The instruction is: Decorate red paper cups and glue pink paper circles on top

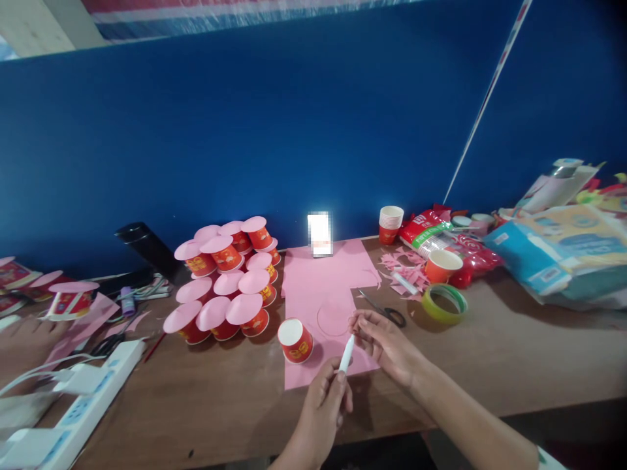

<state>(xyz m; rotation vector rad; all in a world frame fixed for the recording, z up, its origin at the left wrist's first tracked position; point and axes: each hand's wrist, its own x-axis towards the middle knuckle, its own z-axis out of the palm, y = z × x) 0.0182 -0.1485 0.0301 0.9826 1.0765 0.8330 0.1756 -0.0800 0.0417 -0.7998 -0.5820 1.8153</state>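
My left hand [327,395] is closed around a white marker-like pen [347,354], its end pointing up and away from me. At that upper end my right hand [381,343] is pinched; whatever its fingertips hold is too small to make out. Beneath the hands lies pink paper [308,294] with a round outline [333,318] on it. On the paper's left part stands an upside-down red paper cup [296,342] with its pale base upward. Just past my right hand rest black-handled scissors [392,315], partly over the paper's edge.
To the left stand several red cups [255,323] topped with pink discs. A power strip [98,398] and another person's hand [24,352] are further left. Rightward are pink scraps [404,271], yellow-green tape [444,304], stacked cups [390,225] and plastic packages [563,245].
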